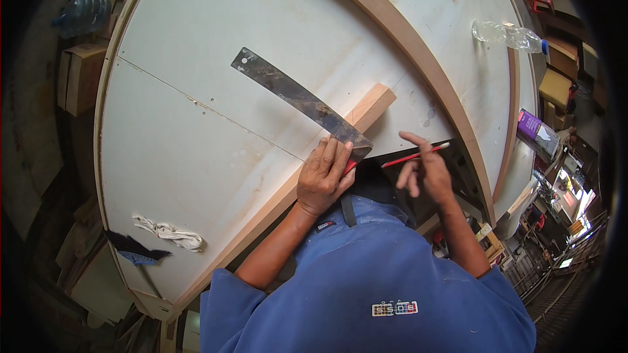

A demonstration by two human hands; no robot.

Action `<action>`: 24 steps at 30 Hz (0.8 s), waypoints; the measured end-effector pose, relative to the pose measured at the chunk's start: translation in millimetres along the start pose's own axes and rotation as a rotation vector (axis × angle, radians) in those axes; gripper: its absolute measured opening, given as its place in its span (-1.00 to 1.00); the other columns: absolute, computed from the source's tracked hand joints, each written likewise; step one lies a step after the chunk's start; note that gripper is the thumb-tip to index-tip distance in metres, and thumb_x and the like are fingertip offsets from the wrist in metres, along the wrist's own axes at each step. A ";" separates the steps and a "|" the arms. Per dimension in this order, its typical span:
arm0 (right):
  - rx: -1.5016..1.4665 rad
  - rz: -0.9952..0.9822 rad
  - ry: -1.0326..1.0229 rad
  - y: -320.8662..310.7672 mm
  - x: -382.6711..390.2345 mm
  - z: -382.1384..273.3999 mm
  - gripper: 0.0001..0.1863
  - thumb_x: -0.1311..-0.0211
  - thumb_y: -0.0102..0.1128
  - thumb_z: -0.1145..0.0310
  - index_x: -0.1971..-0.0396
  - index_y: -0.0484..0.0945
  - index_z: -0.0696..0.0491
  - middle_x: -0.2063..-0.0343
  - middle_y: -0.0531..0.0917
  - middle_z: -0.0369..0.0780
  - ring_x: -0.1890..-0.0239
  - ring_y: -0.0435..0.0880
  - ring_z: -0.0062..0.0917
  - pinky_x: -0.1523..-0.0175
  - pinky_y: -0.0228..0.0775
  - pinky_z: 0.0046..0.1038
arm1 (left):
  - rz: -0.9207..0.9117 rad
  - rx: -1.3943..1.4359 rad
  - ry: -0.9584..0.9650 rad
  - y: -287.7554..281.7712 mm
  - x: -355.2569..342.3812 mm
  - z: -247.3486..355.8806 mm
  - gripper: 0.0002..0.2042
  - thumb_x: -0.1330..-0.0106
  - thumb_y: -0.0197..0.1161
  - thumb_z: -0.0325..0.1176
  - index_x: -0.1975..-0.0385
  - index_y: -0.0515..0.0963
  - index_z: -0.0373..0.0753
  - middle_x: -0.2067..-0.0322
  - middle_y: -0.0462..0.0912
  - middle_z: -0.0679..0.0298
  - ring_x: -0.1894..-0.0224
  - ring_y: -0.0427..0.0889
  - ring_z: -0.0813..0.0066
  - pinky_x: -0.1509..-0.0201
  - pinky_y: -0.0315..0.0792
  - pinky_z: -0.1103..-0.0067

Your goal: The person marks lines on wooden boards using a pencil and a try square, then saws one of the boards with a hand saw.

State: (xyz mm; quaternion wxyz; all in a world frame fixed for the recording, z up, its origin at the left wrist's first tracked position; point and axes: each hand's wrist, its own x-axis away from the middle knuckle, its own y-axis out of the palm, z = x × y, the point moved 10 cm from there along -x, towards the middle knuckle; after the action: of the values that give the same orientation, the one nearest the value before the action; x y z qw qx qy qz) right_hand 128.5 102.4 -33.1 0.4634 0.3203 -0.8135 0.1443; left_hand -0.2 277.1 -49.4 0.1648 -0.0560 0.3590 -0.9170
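A dark, stained metal try square with some red near its corner lies aslant across a wooden strip. My left hand presses on the square's corner end, its fingers closed over it and the strip. Thin lines show on the strip's face beyond the blade. To the right, my right hand is raised off the work and holds a red pencil between its fingers, with the index finger stretched out. Part of the square under my left hand is hidden.
The strip lies on a large pale tabletop. A curved wooden rail arcs across it. A clear plastic bottle lies at the far right. White gloves and a blue-handled brush lie at the left.
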 end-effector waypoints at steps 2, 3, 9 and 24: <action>0.027 -0.033 -0.059 -1.9 5.0 -21.4 -0.31 -0.66 -0.40 -0.11 -0.21 0.50 0.21 0.57 0.66 -0.19 0.73 0.47 -0.71 0.54 0.31 -0.71 | 0.013 0.002 0.004 -1.3 0.2 1.0 -0.36 -0.05 0.51 -0.25 -0.24 0.59 -0.13 -0.22 0.55 0.01 -0.20 0.61 -0.03 -0.24 0.54 0.26; 0.073 -0.040 -0.116 -0.3 6.0 -32.8 -0.27 -0.67 -0.47 -0.10 -0.18 0.52 0.23 0.60 0.64 -0.20 0.76 0.42 -0.72 0.57 0.28 -0.72 | 0.022 0.010 -0.006 -2.2 0.3 0.3 -0.34 -0.01 0.54 -0.27 -0.23 0.61 -0.11 -0.21 0.56 0.00 -0.16 0.63 -0.06 -0.21 0.56 0.27; -0.059 0.103 -0.181 20.9 -12.4 -40.5 -0.69 -0.57 0.09 0.22 0.14 0.61 0.19 0.45 0.67 -0.26 0.43 0.65 -0.65 0.30 0.51 -0.59 | 0.033 -0.014 0.014 -2.7 2.1 3.3 -0.36 -0.08 0.48 -0.24 -0.26 0.57 -0.13 -0.22 0.55 0.01 -0.18 0.61 -0.02 -0.23 0.53 0.28; -0.049 0.151 -0.535 43.8 -40.2 -47.6 -0.90 -0.26 0.27 0.58 0.33 0.50 0.18 0.27 0.69 -0.17 0.14 0.68 -0.58 -0.05 0.59 -0.48 | 0.058 -0.014 0.024 -2.8 5.1 4.6 -0.34 -0.06 0.49 -0.24 -0.27 0.56 -0.11 -0.21 0.55 0.00 -0.16 0.63 -0.03 -0.21 0.55 0.29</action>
State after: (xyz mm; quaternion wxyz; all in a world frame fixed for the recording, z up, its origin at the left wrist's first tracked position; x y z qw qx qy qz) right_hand 146.0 176.3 -39.3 0.2279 0.2739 -0.9318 0.0689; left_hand -4.7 274.3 -44.2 0.1865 -0.0357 0.3687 -0.9099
